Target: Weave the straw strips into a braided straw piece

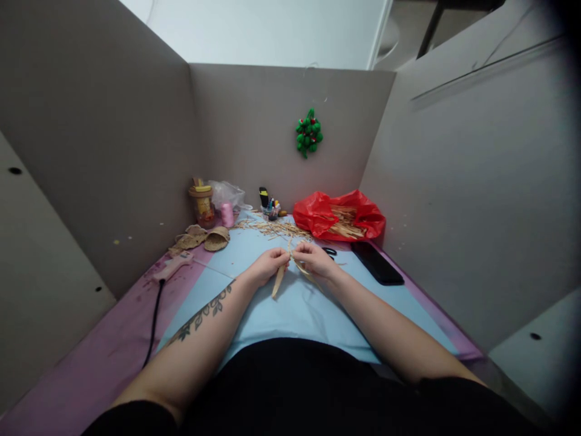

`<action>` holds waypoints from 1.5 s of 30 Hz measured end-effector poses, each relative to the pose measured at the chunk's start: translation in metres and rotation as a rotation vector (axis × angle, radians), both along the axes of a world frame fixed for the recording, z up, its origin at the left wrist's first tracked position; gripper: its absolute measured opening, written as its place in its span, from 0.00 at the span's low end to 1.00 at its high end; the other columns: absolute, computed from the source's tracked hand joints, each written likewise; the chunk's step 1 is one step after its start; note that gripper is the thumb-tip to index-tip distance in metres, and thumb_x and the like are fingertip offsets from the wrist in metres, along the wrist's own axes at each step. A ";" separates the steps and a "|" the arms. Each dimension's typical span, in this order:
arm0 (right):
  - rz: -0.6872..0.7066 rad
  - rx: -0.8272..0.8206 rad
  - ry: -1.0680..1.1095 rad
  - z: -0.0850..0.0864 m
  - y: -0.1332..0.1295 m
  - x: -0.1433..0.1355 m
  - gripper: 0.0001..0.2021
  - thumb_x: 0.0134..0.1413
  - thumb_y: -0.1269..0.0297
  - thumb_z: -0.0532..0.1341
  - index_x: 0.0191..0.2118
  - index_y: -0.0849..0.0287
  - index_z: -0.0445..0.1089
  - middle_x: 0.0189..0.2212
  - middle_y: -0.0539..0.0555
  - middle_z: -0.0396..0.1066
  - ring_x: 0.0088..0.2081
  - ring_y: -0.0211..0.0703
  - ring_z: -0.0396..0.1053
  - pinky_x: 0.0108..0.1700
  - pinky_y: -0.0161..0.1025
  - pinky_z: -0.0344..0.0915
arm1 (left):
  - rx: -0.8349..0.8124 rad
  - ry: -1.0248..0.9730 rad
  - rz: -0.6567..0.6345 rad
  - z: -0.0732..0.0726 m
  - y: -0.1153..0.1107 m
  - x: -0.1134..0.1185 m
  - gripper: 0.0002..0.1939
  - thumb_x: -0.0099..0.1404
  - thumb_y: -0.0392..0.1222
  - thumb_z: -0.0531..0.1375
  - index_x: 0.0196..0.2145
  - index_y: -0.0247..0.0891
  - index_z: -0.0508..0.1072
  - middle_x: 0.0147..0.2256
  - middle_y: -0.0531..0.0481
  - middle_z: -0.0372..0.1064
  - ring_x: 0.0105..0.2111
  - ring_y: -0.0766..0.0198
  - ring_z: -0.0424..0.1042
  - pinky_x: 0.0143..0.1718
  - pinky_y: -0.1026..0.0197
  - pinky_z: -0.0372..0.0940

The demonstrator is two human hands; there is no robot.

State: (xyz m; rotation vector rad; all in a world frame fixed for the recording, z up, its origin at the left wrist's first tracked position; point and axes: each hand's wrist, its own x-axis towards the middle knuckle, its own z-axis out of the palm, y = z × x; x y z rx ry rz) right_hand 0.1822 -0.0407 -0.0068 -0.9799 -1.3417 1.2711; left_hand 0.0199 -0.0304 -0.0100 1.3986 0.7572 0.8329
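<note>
Left hand (269, 266) and right hand (314, 260) pinch the straw (278, 281) between closed fingertips, its ends pointing toward seven and five o'clock; from there, the bag (314, 213) sits at two, the phone (377, 264) at three, the glue gun (175, 266) at nine

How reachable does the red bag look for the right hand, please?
Probably yes: the right hand holds a straw strip, but the red bag lies open just beyond, nothing tall between.
</note>
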 end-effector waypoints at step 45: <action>-0.237 0.304 -0.320 0.005 -0.009 -0.014 0.03 0.39 0.66 0.58 0.22 0.60 0.64 0.19 0.48 0.63 0.21 0.34 0.57 0.23 0.32 0.53 | -0.088 -0.087 0.042 0.001 0.000 0.001 0.16 0.49 0.49 0.64 0.25 0.34 0.64 0.19 0.56 0.60 0.17 0.74 0.56 0.19 0.68 0.47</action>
